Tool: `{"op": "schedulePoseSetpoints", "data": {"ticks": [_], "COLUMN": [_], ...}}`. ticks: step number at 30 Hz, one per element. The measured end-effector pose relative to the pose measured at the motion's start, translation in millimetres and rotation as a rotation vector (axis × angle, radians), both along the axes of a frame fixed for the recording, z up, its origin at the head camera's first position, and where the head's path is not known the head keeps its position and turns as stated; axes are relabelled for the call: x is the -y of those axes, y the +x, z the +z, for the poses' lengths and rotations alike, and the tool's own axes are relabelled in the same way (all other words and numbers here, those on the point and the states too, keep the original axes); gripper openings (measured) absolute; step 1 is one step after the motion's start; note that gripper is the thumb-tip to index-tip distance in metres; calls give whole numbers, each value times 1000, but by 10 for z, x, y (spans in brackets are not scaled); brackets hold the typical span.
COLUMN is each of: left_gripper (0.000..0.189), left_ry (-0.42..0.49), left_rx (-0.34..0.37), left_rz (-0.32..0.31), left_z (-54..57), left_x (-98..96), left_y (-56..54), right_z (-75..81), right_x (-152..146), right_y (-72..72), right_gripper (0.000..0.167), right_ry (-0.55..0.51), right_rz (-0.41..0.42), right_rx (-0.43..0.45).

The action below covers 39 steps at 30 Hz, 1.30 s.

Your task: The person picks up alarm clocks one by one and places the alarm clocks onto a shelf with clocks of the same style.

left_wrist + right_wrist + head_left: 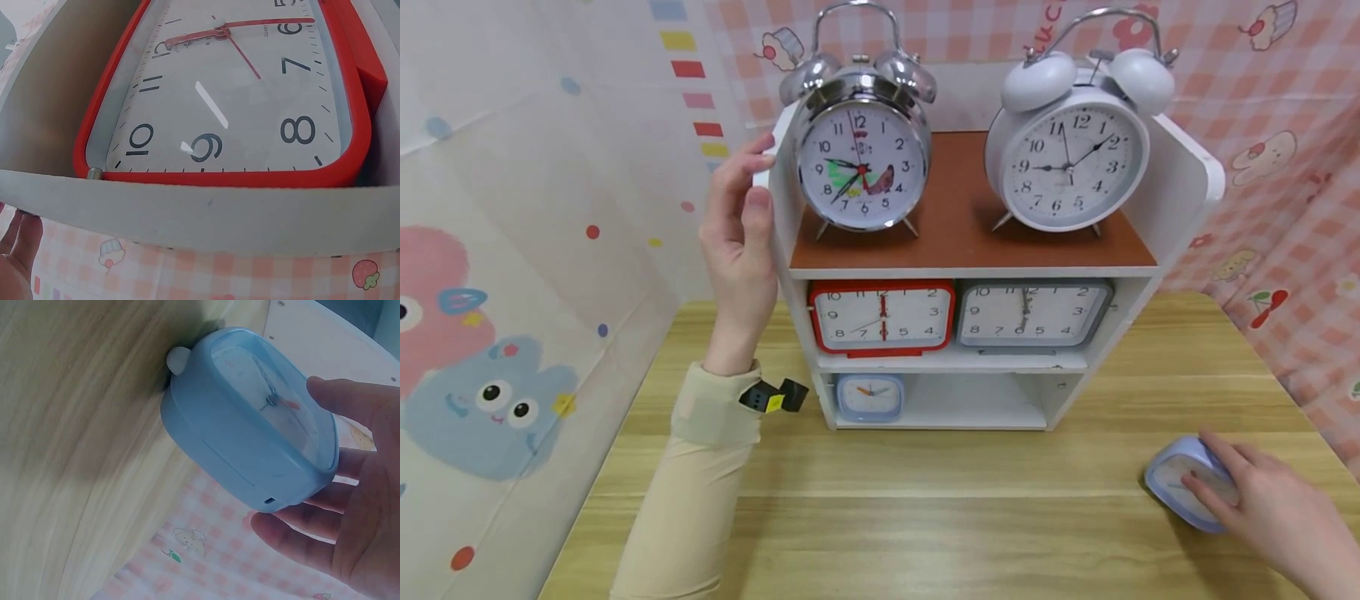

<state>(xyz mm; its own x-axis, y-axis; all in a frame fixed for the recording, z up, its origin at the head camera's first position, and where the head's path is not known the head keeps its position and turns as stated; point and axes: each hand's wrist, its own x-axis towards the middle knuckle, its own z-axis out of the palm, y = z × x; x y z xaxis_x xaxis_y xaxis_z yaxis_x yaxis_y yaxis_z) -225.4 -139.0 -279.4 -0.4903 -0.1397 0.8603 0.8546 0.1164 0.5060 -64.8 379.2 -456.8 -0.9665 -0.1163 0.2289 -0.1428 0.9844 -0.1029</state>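
At the right of the table, my right hand grips a small light blue alarm clock. Its thumb lies at the face's edge and the fingers go behind the case. The clock is tilted, close to the tabletop; whether it touches is unclear. My left hand holds the upper left side of a white shelf unit, thumb and fingers at the panel's edge. On its brown top stand a silver twin-bell clock and a white twin-bell clock.
The middle shelf holds a red-framed clock and a grey-framed clock side by side. Another small blue clock sits at the left of the bottom shelf. The unit stands on a wooden table before patterned cloth walls.
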Motion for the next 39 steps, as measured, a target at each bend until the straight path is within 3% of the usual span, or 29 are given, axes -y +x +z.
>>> {"op": "schedulePoseSetpoints", "data": {"ticks": [7, 13, 20, 32, 39], "left_gripper": [82, 81, 83, 81, 74], "left_ry": [-3, -8, -10, 3, 8], "left_rx": [0, -8, -3, -6, -25], "left_rz": [8, 17, 26, 13, 9], "left_z": [-1, 0, 10, -4, -8], "left_x": [1, -3, -6, 2, -12], "left_y": [-1, 2, 1, -13, -12], "right_z": [-27, -41, -5, 19, 53], "right_x": [-7, 23, 130, 286, 386], "right_y": [-9, -9, -37, -46, -36], "right_gripper": [64, 61, 59, 54, 59], "right_ry": [15, 12, 5, 38, 23], "right_rz": [-15, 30, 95, 245, 307], "right_rx": [38, 22, -28, -191, -246]}}
